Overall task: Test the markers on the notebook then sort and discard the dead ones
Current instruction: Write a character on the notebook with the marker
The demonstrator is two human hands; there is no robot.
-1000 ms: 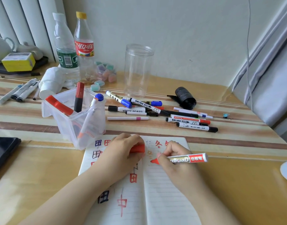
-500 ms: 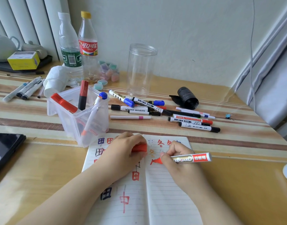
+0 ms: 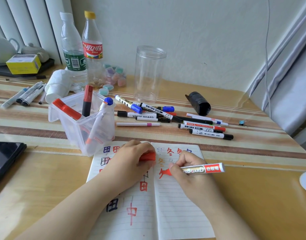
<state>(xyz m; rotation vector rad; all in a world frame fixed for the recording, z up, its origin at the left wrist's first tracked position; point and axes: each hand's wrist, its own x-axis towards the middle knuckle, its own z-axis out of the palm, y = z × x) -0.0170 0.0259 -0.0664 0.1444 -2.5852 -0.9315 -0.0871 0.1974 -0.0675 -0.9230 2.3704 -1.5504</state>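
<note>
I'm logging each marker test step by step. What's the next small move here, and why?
Probably finish the red stroke, then lift the marker and recap it. The right hand has its tip on the notebook, leaving solid red ink, so it seems alive; the left hand holds the red cap ready.

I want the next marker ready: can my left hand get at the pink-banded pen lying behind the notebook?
Probably yes, but not freely: the left hand grips the red cap, and the plastic bin stands just left of the pink-banded pen.
</note>
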